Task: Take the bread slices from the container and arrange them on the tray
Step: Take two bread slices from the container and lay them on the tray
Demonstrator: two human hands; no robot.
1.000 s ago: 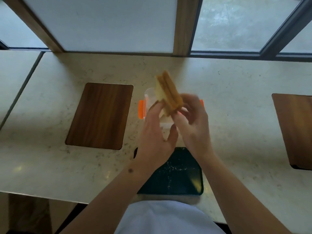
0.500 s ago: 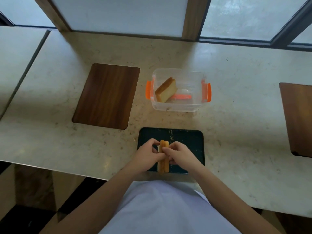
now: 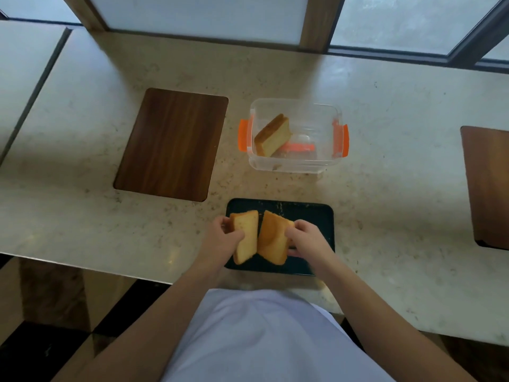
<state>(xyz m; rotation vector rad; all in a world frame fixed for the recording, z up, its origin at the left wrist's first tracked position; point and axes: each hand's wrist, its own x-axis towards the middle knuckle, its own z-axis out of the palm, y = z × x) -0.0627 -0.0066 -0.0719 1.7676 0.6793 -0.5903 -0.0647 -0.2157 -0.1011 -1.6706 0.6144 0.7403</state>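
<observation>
Over the dark tray [image 3: 308, 216] at the counter's near edge, I hold two bread slices apart from each other. My left hand [image 3: 223, 241] grips the left slice [image 3: 246, 235], which tilts to the left. My right hand [image 3: 305, 238] grips the right slice [image 3: 274, 239], which leans the other way. The two slices touch near their lower inner edges. Behind the tray stands the clear container [image 3: 325, 161] with orange clips, and one more bread slice [image 3: 272, 135] leans inside it at its left end.
A wooden board [image 3: 170, 144] is set into the pale stone counter left of the container. Another wooden board [image 3: 487, 183] lies at the right edge. Window frames run along the far side. The counter's near edge passes just below the tray.
The pair of slices came down from above the container to the tray, pressed together on edge. Now my hands have pulled them apart, one slice in each hand.
</observation>
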